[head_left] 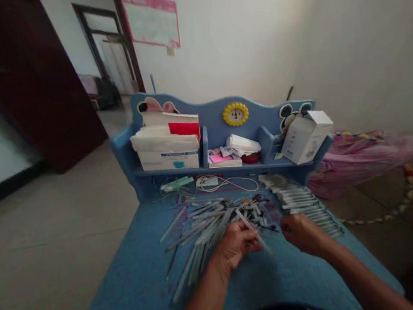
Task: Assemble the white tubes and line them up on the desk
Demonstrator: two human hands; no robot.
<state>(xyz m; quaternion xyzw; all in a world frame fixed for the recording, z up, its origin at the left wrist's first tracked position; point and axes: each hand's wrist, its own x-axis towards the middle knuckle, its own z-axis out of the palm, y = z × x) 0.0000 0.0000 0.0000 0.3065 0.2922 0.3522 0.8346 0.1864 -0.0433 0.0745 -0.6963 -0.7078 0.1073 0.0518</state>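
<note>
My left hand [239,243] is closed around a slim translucent tube that looks like a pen barrel [255,233], held slanted above the desk. To its right, my right hand [300,233] has its fingers curled together; whatever they may hold is hidden. Beyond and left of my left hand lies a loose pile of similar clear tubes [202,232], with small dark and clear parts [251,212] at its right end. A neat row of pen-like sticks [300,197] lies side by side just past my right hand.
The blue desk [137,277] has a raised shelf at the back. A white box [170,155], papers [225,160], a yellow flower clock [235,114] and an open carton [306,136] are on it. A white cable [231,184] lies below. Pink netting [366,160] stands at right.
</note>
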